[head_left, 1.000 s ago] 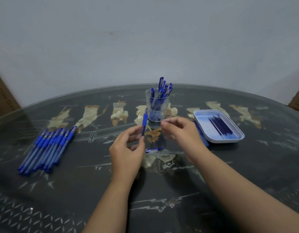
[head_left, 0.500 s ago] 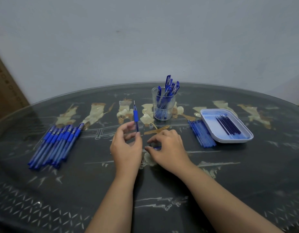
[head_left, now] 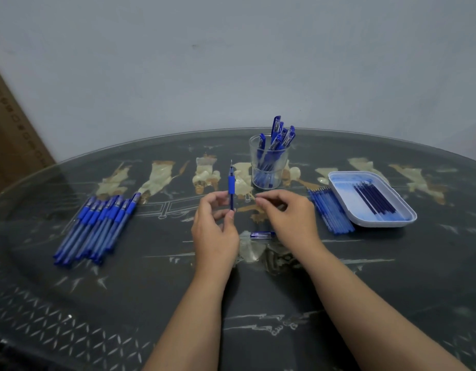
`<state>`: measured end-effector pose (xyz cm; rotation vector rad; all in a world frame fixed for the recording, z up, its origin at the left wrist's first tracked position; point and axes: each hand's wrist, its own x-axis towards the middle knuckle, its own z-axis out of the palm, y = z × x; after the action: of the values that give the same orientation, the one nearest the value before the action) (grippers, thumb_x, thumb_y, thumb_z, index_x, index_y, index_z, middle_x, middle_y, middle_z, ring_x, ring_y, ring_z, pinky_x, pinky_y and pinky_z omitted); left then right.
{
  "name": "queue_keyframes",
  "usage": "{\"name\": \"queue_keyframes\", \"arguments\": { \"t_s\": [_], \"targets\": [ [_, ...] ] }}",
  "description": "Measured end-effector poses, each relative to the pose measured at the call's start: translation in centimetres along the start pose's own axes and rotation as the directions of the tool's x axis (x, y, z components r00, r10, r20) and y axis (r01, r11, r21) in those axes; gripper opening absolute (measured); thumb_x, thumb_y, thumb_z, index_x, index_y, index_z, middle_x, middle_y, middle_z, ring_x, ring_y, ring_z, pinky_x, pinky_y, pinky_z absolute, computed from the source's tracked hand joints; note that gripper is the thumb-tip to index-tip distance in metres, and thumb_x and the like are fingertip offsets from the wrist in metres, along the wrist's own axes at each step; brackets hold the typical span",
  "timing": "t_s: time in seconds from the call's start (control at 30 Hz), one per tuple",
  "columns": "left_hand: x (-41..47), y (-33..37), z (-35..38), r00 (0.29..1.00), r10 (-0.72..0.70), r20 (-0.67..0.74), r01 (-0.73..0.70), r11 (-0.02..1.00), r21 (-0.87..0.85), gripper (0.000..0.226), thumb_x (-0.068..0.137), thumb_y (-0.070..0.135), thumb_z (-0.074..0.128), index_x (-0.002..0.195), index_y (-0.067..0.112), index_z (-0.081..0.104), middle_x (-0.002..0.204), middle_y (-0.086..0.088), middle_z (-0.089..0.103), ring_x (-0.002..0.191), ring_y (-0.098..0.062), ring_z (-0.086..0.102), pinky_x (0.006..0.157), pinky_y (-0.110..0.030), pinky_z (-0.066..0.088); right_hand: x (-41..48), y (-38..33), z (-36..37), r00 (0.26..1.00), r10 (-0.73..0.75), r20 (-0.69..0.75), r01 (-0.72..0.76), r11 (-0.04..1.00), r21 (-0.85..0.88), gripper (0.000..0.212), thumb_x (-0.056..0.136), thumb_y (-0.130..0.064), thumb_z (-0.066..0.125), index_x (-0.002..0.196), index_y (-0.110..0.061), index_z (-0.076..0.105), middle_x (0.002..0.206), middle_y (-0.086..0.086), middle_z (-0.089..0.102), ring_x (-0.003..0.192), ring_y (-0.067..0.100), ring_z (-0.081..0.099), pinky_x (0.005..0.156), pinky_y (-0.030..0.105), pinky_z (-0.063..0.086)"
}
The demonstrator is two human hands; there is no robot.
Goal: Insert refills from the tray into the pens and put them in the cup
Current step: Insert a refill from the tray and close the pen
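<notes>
My left hand point(head_left: 215, 231) pinches the pen point(head_left: 231, 187) upright; my right hand point(head_left: 287, 218) grips the clear barrel point(head_left: 267, 202), which I should slide on straight.

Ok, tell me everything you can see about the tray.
The tray is a shallow rectangular dish with rounded corners and a raised rim, white or pale blue, plastic by its look. It sits flat on the table's right side, turned at an angle. A small bunch of dark blue refills lies inside along its length. Blue pen barrels lie by its left edge. Neither hand touches it.
</notes>
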<state>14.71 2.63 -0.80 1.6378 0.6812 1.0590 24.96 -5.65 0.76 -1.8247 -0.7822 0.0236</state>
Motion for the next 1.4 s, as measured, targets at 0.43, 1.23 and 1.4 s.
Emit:
{"name": "queue_keyframes", "arguments": {
  "t_s": [0.43, 1.23, 1.4],
  "targets": [
    [-0.1, 0.0, 0.4, 0.997, 0.042, 0.072, -0.047, 0.996, 0.071, 0.038, 0.091, -0.008, 0.055, 0.108, 0.026, 0.054, 0.110, 0.012, 0.057, 0.091, 0.001, 0.057, 0.073, -0.005, 0.043, 0.8, 0.4, -2.1, 0.977, 0.143, -0.155, -0.057, 0.886, 0.461, 0.017, 0.086, -0.016, 0.072, 0.095, -0.031, 0.074, 0.092, -0.011, 0.075, 0.095, 0.001, 0.068, 0.080, 0.014, 0.050],
    [-0.2, 0.0, 0.6, 0.982, 0.105, 0.159, -0.127, 0.983, 0.135, 0.042, 0.088, -0.010, 0.054, 0.104, 0.028, 0.054, 0.107, 0.012, 0.057, 0.090, 0.002, 0.054, 0.074, -0.006, 0.043, 2.4, -3.0, -1.9, 0.998, -0.033, -0.051, 0.055, 0.861, 0.505, 0.007, 0.084, -0.018, 0.074, 0.090, -0.021, 0.075, 0.081, -0.008, 0.075, 0.081, 0.003, 0.067, 0.075, 0.019, 0.051],
    [-0.3, 0.1, 0.6, 0.982, 0.116, 0.152, -0.136, 0.982, 0.132, 0.042, 0.088, -0.011, 0.054, 0.104, 0.028, 0.053, 0.107, 0.010, 0.057, 0.088, 0.003, 0.053, 0.073, -0.005, 0.041, 2.2, -2.9, -1.7, 0.998, -0.059, -0.038, 0.070, 0.865, 0.497, 0.006, 0.085, -0.017, 0.073, 0.090, -0.021, 0.074, 0.082, -0.006, 0.074, 0.080, 0.004, 0.066, 0.071, 0.019, 0.051]
  ]
}}
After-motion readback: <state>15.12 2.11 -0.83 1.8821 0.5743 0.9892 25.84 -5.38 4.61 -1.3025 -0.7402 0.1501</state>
